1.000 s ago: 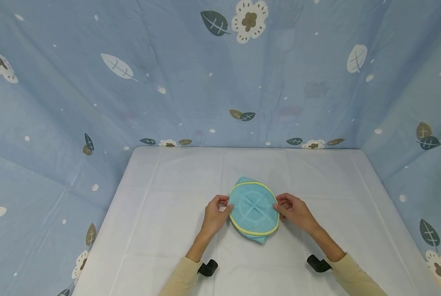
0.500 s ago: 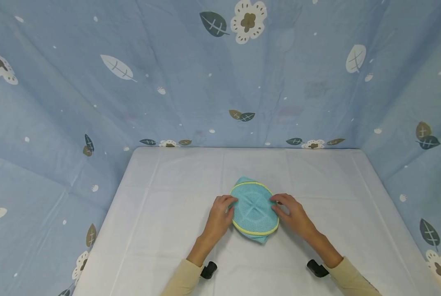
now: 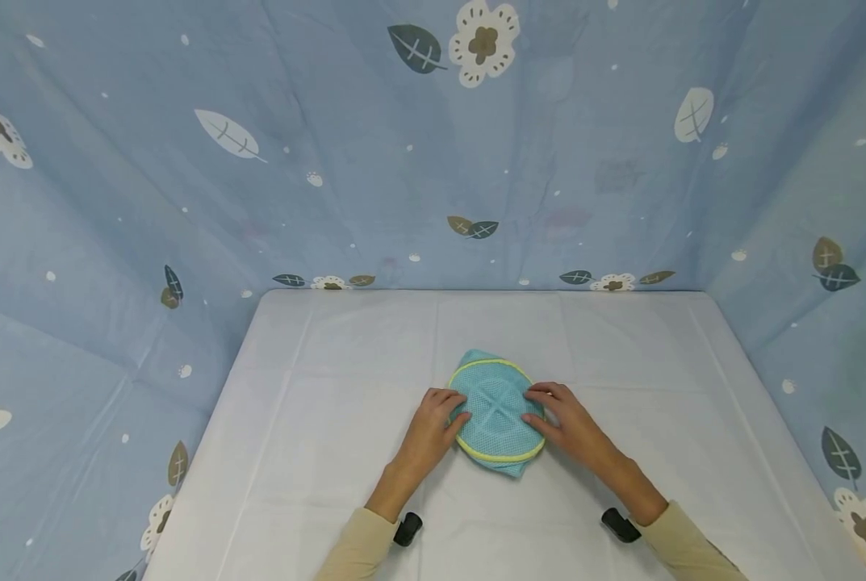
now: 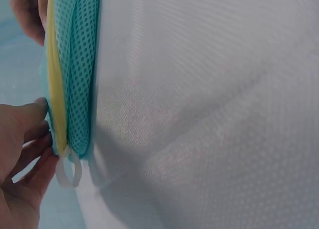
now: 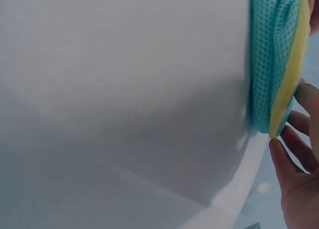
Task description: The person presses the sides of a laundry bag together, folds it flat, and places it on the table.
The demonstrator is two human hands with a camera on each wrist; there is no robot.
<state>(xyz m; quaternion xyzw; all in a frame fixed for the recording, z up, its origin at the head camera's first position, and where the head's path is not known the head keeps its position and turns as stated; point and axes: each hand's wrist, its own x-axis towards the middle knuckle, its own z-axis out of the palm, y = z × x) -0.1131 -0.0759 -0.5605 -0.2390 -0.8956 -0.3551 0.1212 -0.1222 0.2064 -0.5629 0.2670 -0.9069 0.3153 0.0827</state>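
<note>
A turquoise mesh laundry bag (image 3: 496, 411) with yellow piping lies collapsed into a round, flat shape near the middle of the table in the head view. My left hand (image 3: 427, 432) rests its thumb and fingertips on the bag's left edge, spread apart on the mesh. At the opposite edge, my right hand (image 3: 572, 426) touches the top with thumb and fingers likewise apart. From the side, the left wrist view shows the folded mesh wall (image 4: 82, 74) and a small whitish loop (image 4: 70, 174) below the fingers. In the right wrist view, fingertips sit along the yellow piping (image 5: 289, 84).
A white cloth covers the table (image 3: 345, 347). Behind it and at both sides hangs a blue curtain (image 3: 374, 161) printed with leaves and flowers. A black wrist mount (image 3: 407, 529) sticks out by the left sleeve, another black mount (image 3: 620, 524) by the right.
Both hands held the bag's rim from the sides, thumbs on top; their fingers have since come up over the rim onto the mesh, slightly inward. The bag has stayed nearly in place.
</note>
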